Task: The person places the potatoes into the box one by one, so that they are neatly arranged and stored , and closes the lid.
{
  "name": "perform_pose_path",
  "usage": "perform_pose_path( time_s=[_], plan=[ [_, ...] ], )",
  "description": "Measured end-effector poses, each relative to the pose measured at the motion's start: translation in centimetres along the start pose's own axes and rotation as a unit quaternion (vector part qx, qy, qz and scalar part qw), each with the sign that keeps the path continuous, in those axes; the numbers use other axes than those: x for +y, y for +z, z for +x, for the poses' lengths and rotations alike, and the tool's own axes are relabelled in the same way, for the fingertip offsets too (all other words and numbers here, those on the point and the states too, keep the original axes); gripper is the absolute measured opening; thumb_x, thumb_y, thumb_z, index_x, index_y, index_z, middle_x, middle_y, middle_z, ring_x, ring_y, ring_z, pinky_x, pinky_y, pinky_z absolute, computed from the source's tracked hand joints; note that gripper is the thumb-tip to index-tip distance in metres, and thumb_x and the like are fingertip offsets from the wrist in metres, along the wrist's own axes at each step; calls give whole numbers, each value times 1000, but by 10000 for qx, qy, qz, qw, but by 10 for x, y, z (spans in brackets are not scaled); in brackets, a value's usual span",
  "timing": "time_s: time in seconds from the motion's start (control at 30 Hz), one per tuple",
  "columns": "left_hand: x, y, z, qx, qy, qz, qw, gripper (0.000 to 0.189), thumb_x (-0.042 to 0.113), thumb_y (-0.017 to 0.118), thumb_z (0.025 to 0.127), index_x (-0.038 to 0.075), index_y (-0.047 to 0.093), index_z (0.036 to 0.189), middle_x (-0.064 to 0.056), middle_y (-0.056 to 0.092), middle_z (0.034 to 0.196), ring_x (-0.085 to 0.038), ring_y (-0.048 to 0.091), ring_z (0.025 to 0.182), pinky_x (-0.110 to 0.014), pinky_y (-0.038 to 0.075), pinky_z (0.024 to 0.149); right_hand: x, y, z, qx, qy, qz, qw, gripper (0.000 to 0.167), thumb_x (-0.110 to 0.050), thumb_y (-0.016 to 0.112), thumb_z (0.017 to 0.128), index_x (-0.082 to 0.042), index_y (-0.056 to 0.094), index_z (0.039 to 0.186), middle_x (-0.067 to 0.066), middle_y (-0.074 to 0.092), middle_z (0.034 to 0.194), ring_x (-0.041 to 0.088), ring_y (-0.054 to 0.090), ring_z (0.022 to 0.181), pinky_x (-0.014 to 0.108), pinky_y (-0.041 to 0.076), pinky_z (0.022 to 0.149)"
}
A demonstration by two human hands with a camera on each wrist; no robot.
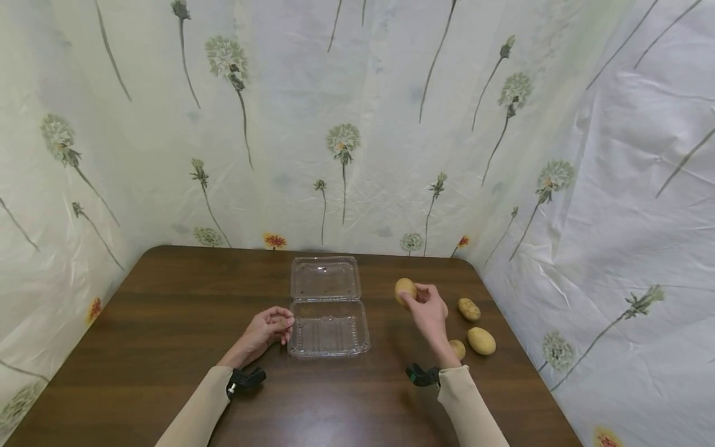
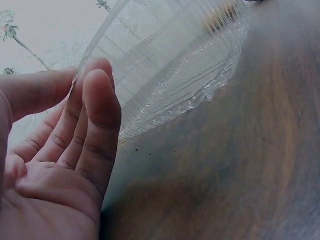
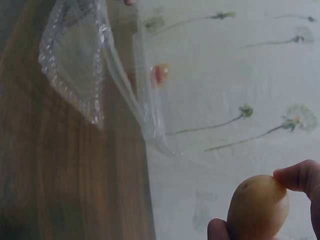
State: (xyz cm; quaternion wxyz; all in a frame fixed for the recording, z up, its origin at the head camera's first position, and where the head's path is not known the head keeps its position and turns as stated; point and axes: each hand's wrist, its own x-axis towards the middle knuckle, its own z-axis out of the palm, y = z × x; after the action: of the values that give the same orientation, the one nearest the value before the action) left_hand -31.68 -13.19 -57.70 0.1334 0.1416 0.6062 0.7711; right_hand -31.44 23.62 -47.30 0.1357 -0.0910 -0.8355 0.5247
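A clear plastic clamshell container (image 1: pixel 328 338) lies open on the table, its lid (image 1: pixel 326 278) folded back toward the wall. My left hand (image 1: pixel 267 329) pinches the left rim of its base between thumb and fingers, as the left wrist view shows closely. To the right of the container, my right hand (image 1: pixel 429 313) grips a yellowish potato (image 1: pixel 404 290) by thumb and fingertips. The same potato (image 3: pixel 257 207) shows in the right wrist view, held up off the table.
Several potatoes are on the table's right side: a spotted one (image 1: pixel 469 309), a larger one (image 1: pixel 481 341) and one (image 1: pixel 457 349) partly hidden by my right wrist. Behind the brown table (image 1: pixel 212 279) hangs a flowered cloth (image 1: pixel 290 124), which also covers the sides.
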Motion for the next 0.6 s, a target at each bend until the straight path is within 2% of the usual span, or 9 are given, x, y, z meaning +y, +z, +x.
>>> perform_pose_path(
  time_s=[0.17,0.37,0.6],
  plan=[
    [0,0,0,-54,66,22,10000,25,10,58,96,-6,47,113,-1,64,82,-10,59,66,-23,51,58,-12,7,-3,-161,-139,228,9995,55,-38,75,84,-4,53,121,19,63,115,26,59,105,21,50,75],
    [1,0,-1,-92,73,41,9999,36,10,58,96,-14,42,117,-1,63,80,-10,59,65,-22,50,57,-23,14,-7,-337,-169,282,9989,57,-40,75,83,-5,53,124,18,61,118,27,59,108,29,50,81],
    [3,0,-2,-128,131,29,9998,27,10,58,97,-8,46,113,0,64,79,-10,59,65,-23,50,57,-34,23,-8,-425,-263,347,9981,54,-39,75,83,-8,54,122,17,63,116,27,61,105,32,50,80]
  ],
)
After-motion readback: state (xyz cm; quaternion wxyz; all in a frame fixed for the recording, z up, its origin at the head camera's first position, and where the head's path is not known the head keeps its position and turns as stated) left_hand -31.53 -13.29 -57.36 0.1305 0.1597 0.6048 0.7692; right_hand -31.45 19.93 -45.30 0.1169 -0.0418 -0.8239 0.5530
